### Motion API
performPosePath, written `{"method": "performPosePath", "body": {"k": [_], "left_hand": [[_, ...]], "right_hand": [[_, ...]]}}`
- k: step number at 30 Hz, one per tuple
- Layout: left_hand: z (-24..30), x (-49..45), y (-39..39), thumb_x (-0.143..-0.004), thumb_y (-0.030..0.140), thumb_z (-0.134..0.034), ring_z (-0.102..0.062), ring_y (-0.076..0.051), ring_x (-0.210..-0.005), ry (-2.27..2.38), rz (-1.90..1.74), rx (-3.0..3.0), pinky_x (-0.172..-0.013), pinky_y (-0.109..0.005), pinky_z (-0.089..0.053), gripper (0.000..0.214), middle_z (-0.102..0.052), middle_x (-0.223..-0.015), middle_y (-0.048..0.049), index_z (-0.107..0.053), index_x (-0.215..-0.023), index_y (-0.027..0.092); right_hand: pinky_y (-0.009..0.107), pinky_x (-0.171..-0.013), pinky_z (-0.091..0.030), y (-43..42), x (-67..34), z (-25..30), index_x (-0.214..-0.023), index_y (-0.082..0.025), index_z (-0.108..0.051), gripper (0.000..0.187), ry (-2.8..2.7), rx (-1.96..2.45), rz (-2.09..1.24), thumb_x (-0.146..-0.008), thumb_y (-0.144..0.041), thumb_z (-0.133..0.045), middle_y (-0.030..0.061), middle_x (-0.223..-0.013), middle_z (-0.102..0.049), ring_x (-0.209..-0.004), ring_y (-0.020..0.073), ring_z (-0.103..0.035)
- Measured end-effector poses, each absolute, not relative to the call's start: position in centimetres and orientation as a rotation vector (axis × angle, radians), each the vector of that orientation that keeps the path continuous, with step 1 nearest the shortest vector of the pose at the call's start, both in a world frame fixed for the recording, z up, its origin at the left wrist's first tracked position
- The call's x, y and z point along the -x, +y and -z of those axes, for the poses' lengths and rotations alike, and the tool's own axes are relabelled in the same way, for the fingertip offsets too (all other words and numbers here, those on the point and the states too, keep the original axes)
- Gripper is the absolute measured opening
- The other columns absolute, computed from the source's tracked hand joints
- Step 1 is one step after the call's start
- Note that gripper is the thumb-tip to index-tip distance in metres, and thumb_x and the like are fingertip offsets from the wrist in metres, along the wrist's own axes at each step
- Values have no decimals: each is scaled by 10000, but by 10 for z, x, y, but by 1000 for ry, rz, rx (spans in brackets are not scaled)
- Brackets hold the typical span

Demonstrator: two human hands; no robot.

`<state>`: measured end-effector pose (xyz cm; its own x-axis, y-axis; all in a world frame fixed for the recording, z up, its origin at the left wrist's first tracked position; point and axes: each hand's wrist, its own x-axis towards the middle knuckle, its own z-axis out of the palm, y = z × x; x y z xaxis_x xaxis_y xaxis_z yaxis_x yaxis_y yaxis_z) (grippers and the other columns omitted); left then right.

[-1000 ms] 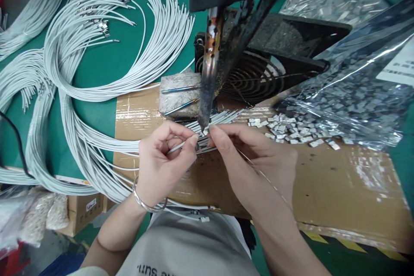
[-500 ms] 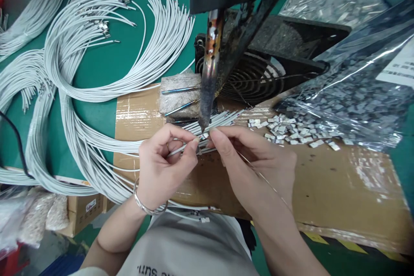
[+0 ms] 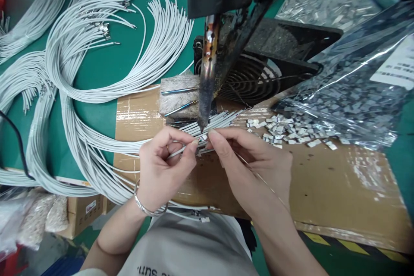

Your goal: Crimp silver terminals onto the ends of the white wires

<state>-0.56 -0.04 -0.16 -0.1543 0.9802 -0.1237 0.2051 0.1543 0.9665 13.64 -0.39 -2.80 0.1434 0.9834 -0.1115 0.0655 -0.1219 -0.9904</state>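
Note:
My left hand (image 3: 161,166) pinches a thin white wire (image 3: 176,152) between thumb and forefinger, its end right below the tip of a fixed soldering iron (image 3: 206,90). My right hand (image 3: 255,164) is closed in a pinch just right of that tip, on a small metal terminal I can barely make out; a thin strand of solder wire (image 3: 261,174) runs back over this hand. Both fingertips nearly touch under the iron. More white wire ends (image 3: 220,120) lie fanned on the cardboard behind my fingers.
Bundles of white wires (image 3: 97,51) cover the green table at left. A cardboard sheet (image 3: 339,189) lies under my hands. Loose metal terminals (image 3: 284,131) spill from a plastic bag (image 3: 349,90). A black fan (image 3: 258,73) and a sponge block with tweezers (image 3: 179,95) sit behind the iron.
Both hands stay pinched under the iron tip, shifting only slightly; the view has tilted a little.

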Motion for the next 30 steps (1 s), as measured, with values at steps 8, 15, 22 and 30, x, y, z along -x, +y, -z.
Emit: {"method": "performPosePath", "body": {"k": [8,15,22,30], "left_hand": [[3,7,-3,-799,149,-838,-465,-67,-474,1555,-1092,-1187,-418,-162,-351,132,-620,-568,29,-720,-746,175],[1,6,-3,-807,142,-814,-499,-76,-484,1571,-1062,-1162,-426,-162,-386,134,-627,-565,25,-711,-727,174],[-3,4,-5,-775,128,-802,-504,-71,-461,1551,-1039,-1124,-419,-155,-406,126,-652,-572,23,-696,-727,175],[1,2,-14,-823,170,-793,-329,-54,-431,1597,-1031,-1181,-405,-177,-238,147,-462,-485,72,-684,-725,183]], "right_hand": [[227,-599,-560,-3,-137,26,-839,-260,-794,140,-1096,1416,-1161,-960,-285,-729,-20,-732,-753,-651,132,-689],[220,-517,-486,-2,-138,25,-781,-235,-771,209,-1085,1444,-1223,-956,-337,-723,-14,-657,-703,-573,124,-606],[226,-437,-323,3,-141,26,-672,-207,-694,348,-1033,1378,-1402,-934,-433,-734,-45,-540,-510,-475,90,-380],[242,-431,-282,3,-143,28,-684,-212,-689,413,-1020,1321,-1484,-931,-538,-745,-75,-477,-415,-441,85,-316]]}}
